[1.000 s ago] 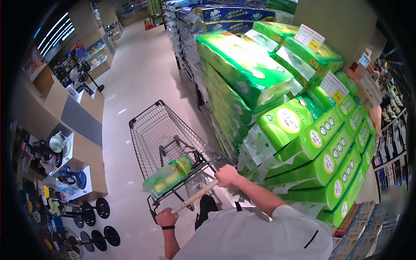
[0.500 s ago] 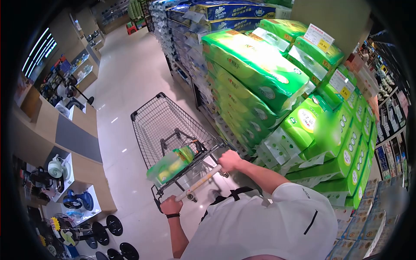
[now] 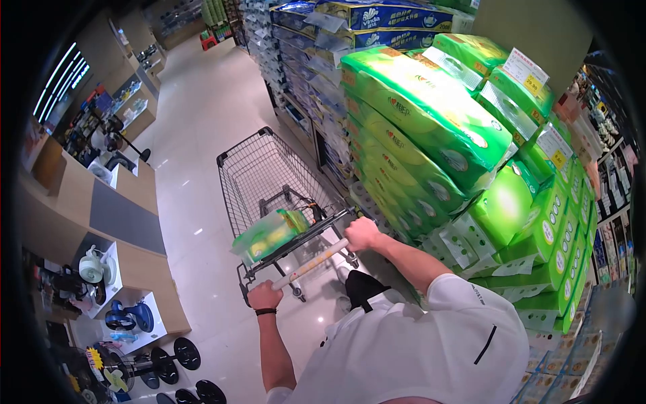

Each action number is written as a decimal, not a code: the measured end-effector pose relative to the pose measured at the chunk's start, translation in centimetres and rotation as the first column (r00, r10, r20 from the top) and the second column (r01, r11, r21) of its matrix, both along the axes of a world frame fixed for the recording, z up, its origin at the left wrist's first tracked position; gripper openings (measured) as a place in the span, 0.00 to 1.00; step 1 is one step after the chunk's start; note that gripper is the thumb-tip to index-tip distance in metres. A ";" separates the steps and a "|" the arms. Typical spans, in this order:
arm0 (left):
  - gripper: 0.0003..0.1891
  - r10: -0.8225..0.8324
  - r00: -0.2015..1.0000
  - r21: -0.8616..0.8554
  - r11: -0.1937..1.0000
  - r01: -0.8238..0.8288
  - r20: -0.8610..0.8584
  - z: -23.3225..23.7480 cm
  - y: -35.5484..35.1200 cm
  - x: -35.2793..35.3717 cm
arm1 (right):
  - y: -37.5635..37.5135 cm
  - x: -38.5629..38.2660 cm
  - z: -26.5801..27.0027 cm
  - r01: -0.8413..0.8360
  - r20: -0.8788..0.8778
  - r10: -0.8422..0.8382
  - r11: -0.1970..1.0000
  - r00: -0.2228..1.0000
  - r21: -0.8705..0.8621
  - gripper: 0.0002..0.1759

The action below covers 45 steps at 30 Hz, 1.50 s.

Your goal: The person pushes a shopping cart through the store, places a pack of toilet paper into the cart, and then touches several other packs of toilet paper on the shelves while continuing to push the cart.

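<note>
A black wire shopping cart (image 3: 269,172) stands in front of me, seen from above in the head view. My left hand (image 3: 264,295) is wrapped round the left end of its pale handle bar (image 3: 311,264). At the bar's right end my right hand (image 3: 361,233) is closed in the same way. Inside the cart, close to the handle, lies a green plastic-wrapped pack (image 3: 271,234). The rest of the basket shows bare wire.
On the right rise stacked green tissue packs (image 3: 404,141) with price signs (image 3: 526,71), close to my right arm. Blue Vinda packs (image 3: 383,18) are piled behind. Fans (image 3: 101,266) on display stands line the left. A pale tiled aisle (image 3: 195,121) runs ahead.
The cart and both hands sit slightly further right in view. The tissue stack has also shifted right and lower. A dark-clad leg now shows more below the handle. Both hands keep their hold.
</note>
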<state>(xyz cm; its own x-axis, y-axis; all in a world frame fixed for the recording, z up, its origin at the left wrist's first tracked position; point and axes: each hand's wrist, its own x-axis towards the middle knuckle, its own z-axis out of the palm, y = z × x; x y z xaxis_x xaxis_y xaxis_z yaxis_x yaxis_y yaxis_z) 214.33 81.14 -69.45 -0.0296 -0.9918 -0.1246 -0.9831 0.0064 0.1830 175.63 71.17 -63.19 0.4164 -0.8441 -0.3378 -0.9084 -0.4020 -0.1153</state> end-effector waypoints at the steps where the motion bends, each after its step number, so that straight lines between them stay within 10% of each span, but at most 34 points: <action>1: 0.07 0.000 1.000 -0.004 1.000 0.000 0.001 -0.1 -1.0 0.1 | -0.7 0.1 -0.2 0.005 -0.001 -0.005 1.000 1.000 0.002 0.13; 45: 0.04 0.022 0.999 -0.112 0.994 -0.018 0.030 -9.2 -39.0 1.8 | -39.7 2.0 -9.6 -0.017 0.083 0.013 0.999 0.996 0.042 0.15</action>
